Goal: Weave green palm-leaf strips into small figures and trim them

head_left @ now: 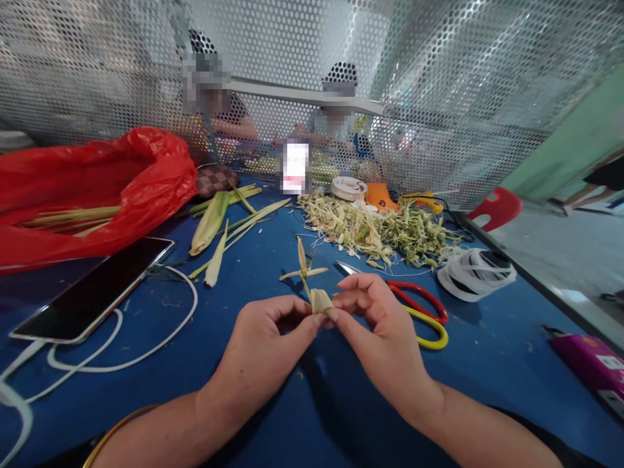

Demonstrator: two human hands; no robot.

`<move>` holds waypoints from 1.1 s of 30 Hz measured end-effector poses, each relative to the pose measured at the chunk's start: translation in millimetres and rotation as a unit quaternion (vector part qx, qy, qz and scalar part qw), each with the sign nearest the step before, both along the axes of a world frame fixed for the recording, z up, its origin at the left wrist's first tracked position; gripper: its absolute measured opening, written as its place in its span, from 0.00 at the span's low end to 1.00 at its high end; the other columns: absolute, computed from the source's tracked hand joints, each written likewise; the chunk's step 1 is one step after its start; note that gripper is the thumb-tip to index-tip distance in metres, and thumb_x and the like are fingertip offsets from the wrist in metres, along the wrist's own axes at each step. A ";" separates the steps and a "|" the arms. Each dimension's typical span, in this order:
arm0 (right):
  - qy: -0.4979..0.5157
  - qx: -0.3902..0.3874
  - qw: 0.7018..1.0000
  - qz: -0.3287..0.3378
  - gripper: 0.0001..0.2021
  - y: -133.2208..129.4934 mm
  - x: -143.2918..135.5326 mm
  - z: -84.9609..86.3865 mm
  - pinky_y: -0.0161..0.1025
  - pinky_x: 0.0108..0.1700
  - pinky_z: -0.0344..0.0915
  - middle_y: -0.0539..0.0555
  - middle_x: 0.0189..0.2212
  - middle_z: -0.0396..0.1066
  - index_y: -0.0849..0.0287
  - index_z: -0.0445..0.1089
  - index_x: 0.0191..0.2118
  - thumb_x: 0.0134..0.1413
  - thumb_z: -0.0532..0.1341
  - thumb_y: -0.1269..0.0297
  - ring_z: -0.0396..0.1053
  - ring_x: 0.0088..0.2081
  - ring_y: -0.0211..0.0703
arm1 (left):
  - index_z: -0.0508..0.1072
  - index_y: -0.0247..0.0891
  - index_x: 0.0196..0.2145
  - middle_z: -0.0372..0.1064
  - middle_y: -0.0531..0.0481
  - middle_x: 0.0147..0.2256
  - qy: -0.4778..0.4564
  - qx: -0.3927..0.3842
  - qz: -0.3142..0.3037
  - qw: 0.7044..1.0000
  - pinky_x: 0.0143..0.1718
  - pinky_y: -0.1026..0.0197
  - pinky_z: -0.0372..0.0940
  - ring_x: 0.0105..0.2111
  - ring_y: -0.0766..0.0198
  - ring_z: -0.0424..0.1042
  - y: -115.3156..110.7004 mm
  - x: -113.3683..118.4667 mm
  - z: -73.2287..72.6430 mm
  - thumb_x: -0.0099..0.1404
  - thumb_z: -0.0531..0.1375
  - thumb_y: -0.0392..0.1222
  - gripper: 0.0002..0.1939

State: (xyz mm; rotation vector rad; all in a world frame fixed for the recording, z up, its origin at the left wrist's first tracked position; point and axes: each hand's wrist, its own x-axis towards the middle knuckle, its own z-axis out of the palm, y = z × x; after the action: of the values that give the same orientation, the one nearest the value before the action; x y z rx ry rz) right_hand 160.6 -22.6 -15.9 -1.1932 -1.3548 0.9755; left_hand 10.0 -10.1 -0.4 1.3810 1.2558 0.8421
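"How are your hands set?"

"Both forearms come in from the near side of the table (234, 416) and slant toward each other, so that my thumb tips meet or nearly meet in the middle. My left hand (267, 338) lies with its back turned up and outward, the thumb reaching across to the right and the index finger bent behind it."

"And the right?"

"My right hand (383, 325) mirrors it, thumb pointing in to the left, the other fingers curled and slightly spread above it."

"Are your fingers open or closed?"

"Closed at the tips on both sides. Each hand pinches the lower edge of a folded leaf piece (320, 301); how hard they press, I can't tell."

"Where is that piece exactly?"

"Between my two thumbs, above the tabletop. A thin stem runs up from it to a leaf cross (303, 270), whose pale arms spread out just beyond my fingertips."

"What is close by?"

"The scissors (419, 305) lie just beside my right hand, with red and yellow handles, the blade partly hidden behind my fingers. Past them are a ribbon spool (475, 276) and a heap of leaf scraps (375, 231). Off to my left lie a phone (95, 292) with a white cable (188, 309), some long leaves (212, 224) and a red bag (160, 175)."
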 end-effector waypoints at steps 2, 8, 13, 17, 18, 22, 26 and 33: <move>0.006 0.001 1.000 0.012 0.10 0.9 1.2 -1.2 0.34 0.32 0.69 0.46 0.25 0.70 0.54 0.60 0.39 0.52 0.61 0.72 0.71 0.27 0.36 | 0.73 0.35 0.21 0.68 0.52 0.22 -0.016 -0.018 0.000 1.000 0.29 0.65 0.57 0.26 0.66 0.63 1.1 -0.2 -1.1 0.55 0.61 0.45 0.11; -0.161 0.153 0.975 0.030 0.05 2.3 10.1 -4.8 0.34 0.36 0.65 0.47 0.29 0.70 0.55 0.67 0.34 0.56 0.59 0.73 0.68 0.32 0.35 | 0.70 0.36 0.20 0.68 0.53 0.20 -0.148 -0.118 0.006 0.982 0.31 0.66 0.57 0.24 0.69 0.63 4.0 -2.5 -4.5 0.56 0.61 0.43 0.11; -0.180 0.181 0.966 0.041 0.06 2.9 11.6 -4.0 0.33 0.38 0.64 0.47 0.31 0.71 0.55 0.69 0.36 0.57 0.59 0.74 0.68 0.34 0.35 | 0.70 0.36 0.19 0.68 0.53 0.20 -0.184 -0.160 0.004 0.970 0.32 0.66 0.58 0.24 0.69 0.64 4.0 -3.4 -4.1 0.56 0.62 0.43 0.11; -0.191 0.175 0.965 0.035 0.05 3.5 10.9 -3.7 0.32 0.37 0.64 0.47 0.30 0.72 0.56 0.69 0.34 0.57 0.59 0.73 0.69 0.33 0.35 | 0.73 0.35 0.21 0.70 0.51 0.22 -0.172 -0.154 0.014 0.973 0.33 0.65 0.59 0.26 0.68 0.65 3.4 -3.0 -4.5 0.55 0.63 0.44 0.11; -0.193 0.174 0.965 0.029 0.05 3.5 11.0 -3.9 0.32 0.37 0.64 0.47 0.30 0.72 0.56 0.69 0.34 0.57 0.59 0.73 0.69 0.33 0.35 | 0.74 0.35 0.22 0.71 0.51 0.23 -0.164 -0.147 0.019 0.975 0.34 0.64 0.59 0.27 0.67 0.66 3.2 -2.9 -4.8 0.55 0.63 0.45 0.11; -0.200 0.166 0.966 0.017 0.05 2.9 11.6 -5.7 0.31 0.36 0.63 0.47 0.29 0.71 0.56 0.68 0.34 0.57 0.58 0.73 0.68 0.32 0.35 | 0.77 0.34 0.24 0.71 0.49 0.24 -0.135 -0.114 0.036 0.984 0.33 0.64 0.59 0.28 0.66 0.66 2.4 -2.6 -4.6 0.53 0.64 0.45 0.10; -0.186 0.140 0.972 0.023 0.04 2.3 10.5 -6.2 0.32 0.37 0.63 0.48 0.30 0.70 0.57 0.67 0.33 0.58 0.57 0.71 0.67 0.32 0.35 | 0.78 0.35 0.23 0.71 0.51 0.23 -0.103 -0.072 0.049 0.991 0.32 0.65 0.58 0.27 0.67 0.65 1.2 -2.7 -1.5 0.52 0.64 0.43 0.08; -0.138 0.105 0.985 0.022 0.04 0.1 6.6 -2.9 0.31 0.36 0.64 0.47 0.28 0.71 0.57 0.67 0.33 0.58 0.57 0.70 0.69 0.31 0.35 | 0.78 0.36 0.24 0.73 0.50 0.25 -0.056 -0.018 0.034 0.998 0.32 0.64 0.60 0.28 0.64 0.68 -0.1 -3.5 -0.7 0.54 0.62 0.43 0.09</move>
State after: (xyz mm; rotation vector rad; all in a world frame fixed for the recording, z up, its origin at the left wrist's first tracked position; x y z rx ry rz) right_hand 167.2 -22.4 -18.8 -1.1705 -1.6641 0.6947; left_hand 6.5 -10.2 -1.1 1.2502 1.2313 0.9275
